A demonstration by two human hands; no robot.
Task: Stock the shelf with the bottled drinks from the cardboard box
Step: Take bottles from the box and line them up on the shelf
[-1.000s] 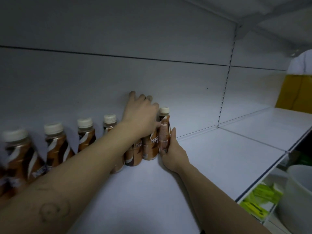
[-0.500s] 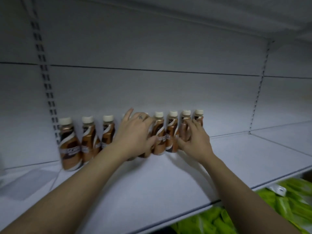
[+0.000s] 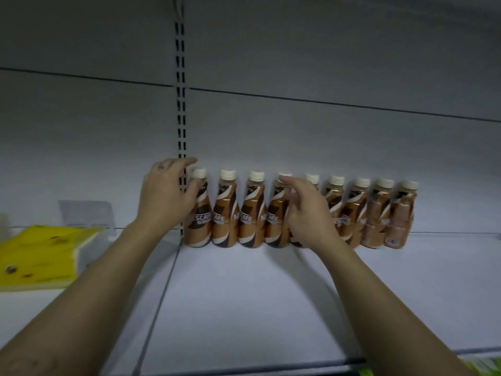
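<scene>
Several brown coffee bottles (image 3: 250,210) with white caps stand in a row along the back wall of a white shelf (image 3: 244,299). My left hand (image 3: 166,194) rests against the leftmost bottle (image 3: 199,213), thumb on its neck, fingers spread. My right hand (image 3: 309,213) lies over the middle of the row with its fingers apart, hiding most of one bottle; it grips nothing that I can see. The two rightmost bottles (image 3: 390,215) look paler and turned sideways. No cardboard box is in view.
A slotted upright (image 3: 180,118) runs down the back wall just behind the leftmost bottle. On the neighbouring shelf bay to the left lies a yellow packet (image 3: 40,253) and a grey tag holder (image 3: 86,215). Green goods (image 3: 485,369) show below the shelf's front edge.
The view has swung left, so the whole row now sits centred. My left hand slid from the middle of the row to its left end; my right hand moved left to the middle bottles.
</scene>
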